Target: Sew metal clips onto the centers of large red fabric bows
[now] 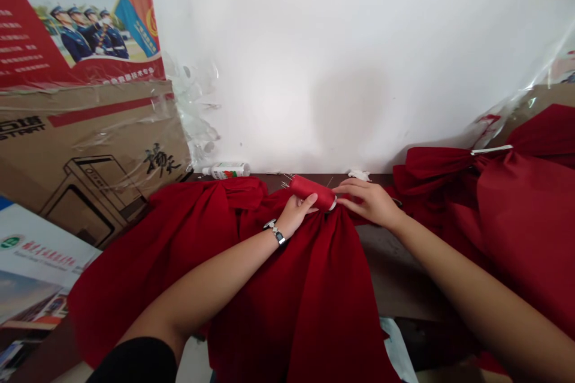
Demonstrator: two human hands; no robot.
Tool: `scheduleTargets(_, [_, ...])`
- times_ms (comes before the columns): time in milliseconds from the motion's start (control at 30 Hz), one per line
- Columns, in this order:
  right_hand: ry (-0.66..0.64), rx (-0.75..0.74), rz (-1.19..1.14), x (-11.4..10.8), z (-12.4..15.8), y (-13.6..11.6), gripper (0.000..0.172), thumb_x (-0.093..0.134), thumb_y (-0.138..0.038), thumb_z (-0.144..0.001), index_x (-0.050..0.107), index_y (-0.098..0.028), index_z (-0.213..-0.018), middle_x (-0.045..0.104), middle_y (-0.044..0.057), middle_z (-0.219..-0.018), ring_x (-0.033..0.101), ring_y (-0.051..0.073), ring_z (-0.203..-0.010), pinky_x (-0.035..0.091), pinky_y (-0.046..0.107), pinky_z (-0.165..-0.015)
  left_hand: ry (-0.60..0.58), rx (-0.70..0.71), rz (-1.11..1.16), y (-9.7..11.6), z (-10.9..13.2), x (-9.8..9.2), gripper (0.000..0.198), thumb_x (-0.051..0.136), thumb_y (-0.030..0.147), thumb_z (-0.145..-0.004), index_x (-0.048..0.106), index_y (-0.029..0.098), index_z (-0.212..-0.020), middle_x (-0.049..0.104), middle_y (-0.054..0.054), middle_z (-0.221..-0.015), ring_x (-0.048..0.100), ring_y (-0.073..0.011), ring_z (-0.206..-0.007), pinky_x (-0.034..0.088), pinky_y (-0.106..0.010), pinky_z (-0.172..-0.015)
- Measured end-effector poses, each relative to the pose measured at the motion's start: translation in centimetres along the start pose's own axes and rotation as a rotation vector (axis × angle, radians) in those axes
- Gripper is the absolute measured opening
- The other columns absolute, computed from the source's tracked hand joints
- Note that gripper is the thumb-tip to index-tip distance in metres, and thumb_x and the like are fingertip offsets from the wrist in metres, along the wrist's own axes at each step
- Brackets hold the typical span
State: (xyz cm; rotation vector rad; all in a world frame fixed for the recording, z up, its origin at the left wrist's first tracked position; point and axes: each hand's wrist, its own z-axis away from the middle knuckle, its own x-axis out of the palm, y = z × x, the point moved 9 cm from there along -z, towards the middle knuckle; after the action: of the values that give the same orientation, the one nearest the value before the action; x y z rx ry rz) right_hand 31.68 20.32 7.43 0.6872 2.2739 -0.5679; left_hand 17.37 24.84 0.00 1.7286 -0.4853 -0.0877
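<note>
My left hand (296, 213), with a watch (280, 236) on its wrist, is closed around a spool of red thread (311, 190). The spool is tilted, and several thin pins or needles (287, 179) stick out of its left end. At the other end, the fingertips of my right hand (371, 200) come together close to the pale core. Whatever they pinch, if anything, is too small to make out; a thin needle-like line (330, 182) shows beside them. Gathered red cloth (314, 287) hangs below both hands over the dark table edge.
A white bottle (230, 170) lies by the wall, and a crumpled white scrap (359, 175) is behind my right hand. More red cloth (516, 203), tied with a white band (492, 150), is at right. A cardboard box (94, 155) and printed boards stand at left.
</note>
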Motion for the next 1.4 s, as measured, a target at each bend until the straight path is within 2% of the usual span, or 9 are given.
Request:
scheduleTargets(67, [0.002,-0.047,0.003,0.3,0.1,-0.8,0.019,0.052,-0.031,-0.09,0.066,-0.023,-0.1,0.066,0.007,-0.105,0.065,0.018,-0.089,0.052,0.029,-0.077,0.008,-0.005,0.016,0.0,0.0,-0.1,0.053,0.072,0.053,-0.067,0.061,0.014,-0.101,0.067,-0.013,-0.112,0.063,-0.0293,-0.108,0.051,-0.046,-0.093])
scheduleTargets(267, [-0.033,-0.015,-0.124,1.7,0.2,-0.6,0.009,0.047,-0.023,-0.091,0.055,-0.021,-0.089,0.062,0.008,-0.097,0.061,0.019,-0.088,0.049,0.03,-0.078,0.028,-0.024,0.044,-0.2,-0.2,-0.4,0.049,0.072,0.052,-0.069,0.063,0.013,-0.097,0.07,-0.013,-0.106,0.065,-0.0291,-0.104,0.049,-0.047,-0.094])
scheduleTargets(533, [0.07,0.215,-0.557,1.0,0.0,1.0,0.017,0.039,-0.035,-0.096,0.043,-0.022,-0.086,0.061,0.005,-0.091,0.053,0.014,-0.067,0.045,0.03,-0.07,0.04,-0.059,0.143,-0.4,-0.4,-0.7,0.045,0.067,0.051,-0.074,0.066,0.014,-0.1,0.07,-0.013,-0.109,0.066,-0.0286,-0.102,0.046,-0.048,-0.097])
scheduleTargets(733, [0.048,0.124,-0.268,1.4,0.1,0.0,0.015,0.059,-0.031,-0.086,0.054,-0.022,-0.097,0.058,0.006,-0.093,0.053,0.015,-0.068,0.046,0.03,-0.066,-0.012,-0.036,0.077,-0.5,-0.3,-0.3,0.048,0.07,0.051,-0.072,0.066,0.013,-0.099,0.07,-0.015,-0.106,0.066,-0.028,-0.101,0.048,-0.046,-0.096])
scheduleTargets(833, [0.043,0.047,-0.164,1.5,0.2,-0.7,0.006,0.049,-0.023,-0.091,0.054,-0.022,-0.093,0.058,0.007,-0.098,0.057,0.017,-0.08,0.047,0.031,-0.071,0.044,-0.048,0.072,-0.7,-0.1,-0.7,0.05,0.077,0.048,-0.063,0.065,0.013,-0.097,0.07,-0.014,-0.105,0.066,-0.0273,-0.099,0.051,-0.045,-0.092])
scheduleTargets(900, [0.036,0.036,-0.138,1.5,0.1,-0.8,0.011,0.043,-0.02,-0.092,0.053,-0.022,-0.09,0.058,0.007,-0.096,0.057,0.019,-0.087,0.046,0.031,-0.075,0.074,-0.064,0.073,-0.8,0.0,-0.9,0.052,0.081,0.045,-0.06,0.065,0.013,-0.098,0.069,-0.014,-0.107,0.066,-0.0269,-0.1,0.052,-0.045,-0.092])
scheduleTargets(1067, [0.072,0.103,-0.311,1.0,-0.1,-0.3,0.012,0.041,-0.025,-0.094,0.045,-0.021,-0.084,0.055,0.006,-0.089,0.053,0.018,-0.083,0.044,0.032,-0.076,0.063,-0.081,0.055,-0.8,0.0,-0.7,0.05,0.075,0.048,-0.067,0.064,0.013,-0.101,0.068,-0.016,-0.111,0.066,-0.0279,-0.102,0.052,-0.046,-0.092])
scheduleTargets(1267, [0.035,0.208,-0.622,2.0,0.0,0.2,0.021,0.04,-0.039,-0.095,0.043,-0.021,-0.085,0.053,0.001,-0.076,0.047,0.013,-0.061,0.042,0.028,-0.064,0.049,-0.087,0.091,-0.6,0.0,-0.7,0.052,0.071,0.052,-0.071,0.064,0.014,-0.105,0.068,-0.016,-0.111,0.068,-0.0279,-0.097,0.051,-0.045,-0.092])
scheduleTargets(1400, [0.038,0.237,-0.591,2.0,0.2,0.6,0.021,0.045,-0.04,-0.093,0.046,-0.02,-0.086,0.05,-0.001,-0.07,0.047,0.012,-0.06,0.041,0.025,-0.059,0.057,-0.093,0.131,-0.5,0.0,-0.7,0.052,0.069,0.055,-0.071,0.065,0.014,-0.103,0.069,-0.015,-0.108,0.069,-0.0259,-0.092,0.052,-0.042,-0.09])
